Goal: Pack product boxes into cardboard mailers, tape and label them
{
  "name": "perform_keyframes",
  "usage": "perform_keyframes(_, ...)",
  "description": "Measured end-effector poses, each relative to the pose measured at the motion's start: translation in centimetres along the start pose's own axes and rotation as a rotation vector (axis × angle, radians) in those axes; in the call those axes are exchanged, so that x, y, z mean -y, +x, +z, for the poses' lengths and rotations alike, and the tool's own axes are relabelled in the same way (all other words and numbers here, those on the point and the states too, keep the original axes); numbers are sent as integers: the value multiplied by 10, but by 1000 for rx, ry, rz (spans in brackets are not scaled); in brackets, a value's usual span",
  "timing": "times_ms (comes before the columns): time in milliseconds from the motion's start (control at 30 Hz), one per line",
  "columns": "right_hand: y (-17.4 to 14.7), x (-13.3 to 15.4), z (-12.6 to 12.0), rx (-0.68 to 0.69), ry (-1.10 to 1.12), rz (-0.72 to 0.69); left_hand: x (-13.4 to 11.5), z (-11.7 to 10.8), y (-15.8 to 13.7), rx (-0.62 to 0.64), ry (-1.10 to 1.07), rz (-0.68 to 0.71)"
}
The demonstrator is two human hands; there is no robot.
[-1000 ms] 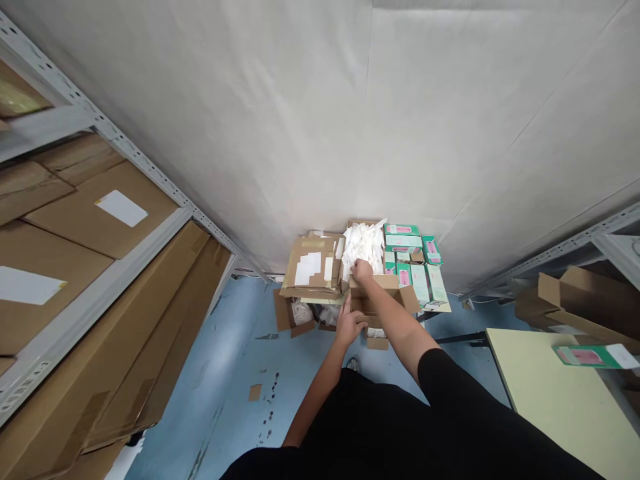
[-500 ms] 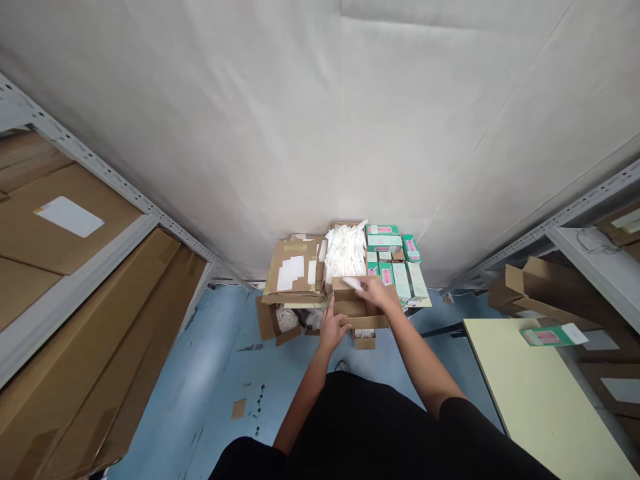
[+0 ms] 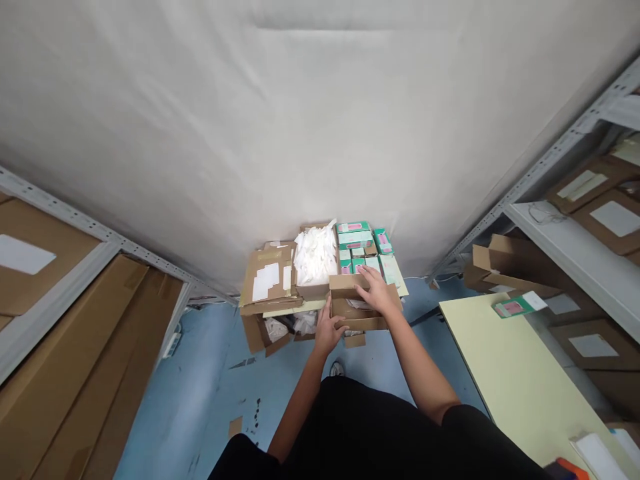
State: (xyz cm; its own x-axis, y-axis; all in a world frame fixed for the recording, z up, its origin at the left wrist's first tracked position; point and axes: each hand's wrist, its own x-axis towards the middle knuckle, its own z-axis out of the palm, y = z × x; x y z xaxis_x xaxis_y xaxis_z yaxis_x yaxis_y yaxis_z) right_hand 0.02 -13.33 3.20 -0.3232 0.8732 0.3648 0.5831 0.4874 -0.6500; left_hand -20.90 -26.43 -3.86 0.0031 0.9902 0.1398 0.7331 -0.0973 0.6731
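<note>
A small open cardboard box (image 3: 364, 324) is held in front of the table. My left hand (image 3: 327, 331) grips its left side, thumb along the near edge. My right hand (image 3: 376, 292) is at the box's far wall, its fingers bent over the rim. Inside the box lies a white packet (image 3: 357, 304), partly shaded. Just beyond on the left stands a larger carton (image 3: 313, 291) heaped with white wrapped pieces (image 3: 316, 255). Behind my right hand are several green-and-white boxes with pink panels (image 3: 355, 238).
Flattened cardboard (image 3: 273, 263) is stacked at the table's left. Open cartons (image 3: 253, 333) sit beneath it. A pale yellow table (image 3: 515, 360) at right carries a green box (image 3: 517, 305). Shelves with large cartons (image 3: 65, 360) flank both sides, and a grey sheet wall (image 3: 320, 133) stands behind.
My right hand has let go of a white packet, which now lies in the small box, and has come to the far rim. The view has turned right; my left hand keeps its hold.
</note>
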Motion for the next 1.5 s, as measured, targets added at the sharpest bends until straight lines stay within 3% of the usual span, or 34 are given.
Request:
perform_keyframes(133,-39,-35,-60,-78,-39,54,-46,39,11,54,-21,77)
perform_keyframes(300,-122,-95,-151,-241,-126,252,-122,104,27,192,-36,211)
perform_keyframes(533,-268,-167,-274,-484,-252,567,-234,223,38,445,-99,426)
perform_keyframes(700,-366,-185,-330,-687,-328,711,-306,309,36,630,-133,605)
perform_keyframes(833,-416,-195,-349,-829,-361,843,-349,364,38,792,-182,690)
perform_keyframes(1000,-433,-213,-356,-879,-319,972,-375,420,60,1000,-230,710)
perform_keyframes(1267,-401,-245,-343,-925,-242,1148,-372,496,117,1085,-154,850)
perform_keyframes(1500,-351,-275,-325,-1081,28,1161,-372,506,149,1089,-158,907)
